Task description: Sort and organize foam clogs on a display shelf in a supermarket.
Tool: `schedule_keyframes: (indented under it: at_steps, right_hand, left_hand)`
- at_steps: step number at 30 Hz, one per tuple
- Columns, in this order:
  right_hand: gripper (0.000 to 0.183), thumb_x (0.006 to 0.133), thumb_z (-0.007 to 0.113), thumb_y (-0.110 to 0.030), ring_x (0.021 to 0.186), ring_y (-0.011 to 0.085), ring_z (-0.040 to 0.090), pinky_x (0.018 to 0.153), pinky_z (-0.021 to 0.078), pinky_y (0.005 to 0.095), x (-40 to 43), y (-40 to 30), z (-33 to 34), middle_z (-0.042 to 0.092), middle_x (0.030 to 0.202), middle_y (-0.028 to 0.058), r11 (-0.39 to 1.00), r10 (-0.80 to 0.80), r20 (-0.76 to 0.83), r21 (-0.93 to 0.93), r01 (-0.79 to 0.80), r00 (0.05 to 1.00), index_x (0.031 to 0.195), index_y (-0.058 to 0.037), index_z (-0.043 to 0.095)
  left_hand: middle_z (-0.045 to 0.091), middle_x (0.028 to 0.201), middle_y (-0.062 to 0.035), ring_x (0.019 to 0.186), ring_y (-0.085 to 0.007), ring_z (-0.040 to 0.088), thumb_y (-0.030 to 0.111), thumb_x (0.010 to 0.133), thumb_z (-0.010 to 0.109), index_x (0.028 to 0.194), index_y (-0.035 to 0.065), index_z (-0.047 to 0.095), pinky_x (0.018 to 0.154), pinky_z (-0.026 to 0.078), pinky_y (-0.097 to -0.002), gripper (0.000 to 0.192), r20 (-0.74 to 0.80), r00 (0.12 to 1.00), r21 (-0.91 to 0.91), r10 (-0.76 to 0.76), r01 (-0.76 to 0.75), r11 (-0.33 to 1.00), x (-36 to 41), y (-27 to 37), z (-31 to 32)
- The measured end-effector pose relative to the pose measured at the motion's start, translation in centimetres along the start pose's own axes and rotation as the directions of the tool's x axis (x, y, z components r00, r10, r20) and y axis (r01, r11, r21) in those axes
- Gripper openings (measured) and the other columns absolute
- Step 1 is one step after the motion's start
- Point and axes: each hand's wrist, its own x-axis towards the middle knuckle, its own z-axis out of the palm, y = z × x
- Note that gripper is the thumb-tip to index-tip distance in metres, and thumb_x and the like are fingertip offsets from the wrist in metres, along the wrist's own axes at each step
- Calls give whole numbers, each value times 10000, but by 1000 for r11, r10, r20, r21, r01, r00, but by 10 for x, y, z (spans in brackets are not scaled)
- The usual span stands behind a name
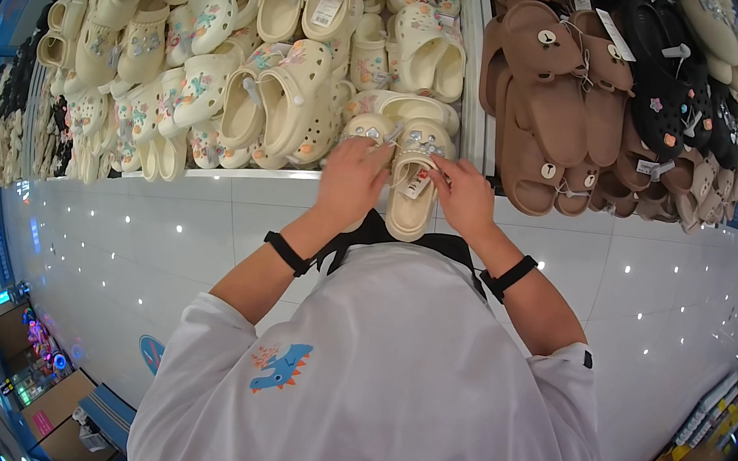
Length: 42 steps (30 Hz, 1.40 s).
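Observation:
A pair of cream clogs with silvery charms and beads is in front of me, toes pointing away, at the front edge of the shoe display. My left hand (349, 182) lies over the left clog (370, 128) and grips it, hiding most of its middle and heel. With thumb and fingers, my right hand (468, 198) holds the side of the right clog (411, 215) near its opening. A paper tag (416, 183) with red and black print rests inside that opening. Between the two toes a clear plastic fastener (393, 134) shows.
Cream clogs with colourful charms (288, 104) are piled to the left and beyond. A white divider (477, 70) separates them from brown bear slippers (552, 115) and black clogs (653, 93). Pale tiled floor (201, 229) extends below the display. Boxes (55, 409) stand at lower left.

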Motion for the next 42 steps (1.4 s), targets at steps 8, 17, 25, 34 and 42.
schedule_keyframes:
  at_steps: [8, 17, 25, 34, 42]
  right_hand:
    - [336, 925, 748, -183, 975, 342, 730, 809, 614, 471, 9, -11, 8, 661, 1150, 91, 956, -271, -131, -149, 251, 954, 1261, -174, 757]
    - [455, 835, 750, -93, 936, 284, 733, 709, 626, 414, 27, -25, 27, 660, 1114, 110, 760, -359, 105, -543, 356, 928, 1288, -121, 718]
    - [505, 826, 698, -42, 981, 303, 728, 701, 633, 425, 27, -28, 11, 682, 1141, 97, 765, -287, 172, -550, 334, 942, 1323, -133, 704]
    - [339, 854, 690, -112, 882, 268, 739, 675, 631, 393, 23, -42, -15, 709, 974, 42, 738, -452, 57, -537, 409, 890, 1189, -115, 740]
    - [431, 834, 685, -47, 1042, 282, 717, 791, 613, 434, 51, -21, 8, 714, 1082, 56, 750, -441, 45, -530, 396, 896, 1259, -112, 720]
  left_hand:
    - [666, 1358, -142, 1202, -374, 662, 54, 921, 681, 1404, 93, 642, 988, 573, -472, 486, 51, 985, -13, -164, 165, 986, -33, -40, 3]
    - [643, 1373, -133, 1109, -383, 715, 22, 938, 637, 1425, 133, 650, 869, 618, -486, 500, 106, 965, 133, -241, 226, 965, -24, -41, 14]
    - [602, 1230, -163, 922, -394, 754, -7, 900, 641, 1452, 127, 618, 768, 636, -496, 569, 235, 937, 135, -258, 231, 963, -22, -30, 12]
    - [637, 1190, -152, 806, -384, 747, -31, 893, 630, 1416, 101, 653, 710, 626, -489, 540, 110, 968, 69, -227, 220, 973, -3, -8, -5]
    - [597, 1225, -162, 960, -378, 751, -45, 871, 675, 1431, 83, 627, 759, 647, -460, 576, 166, 941, 107, -295, 281, 954, 17, -21, 18]
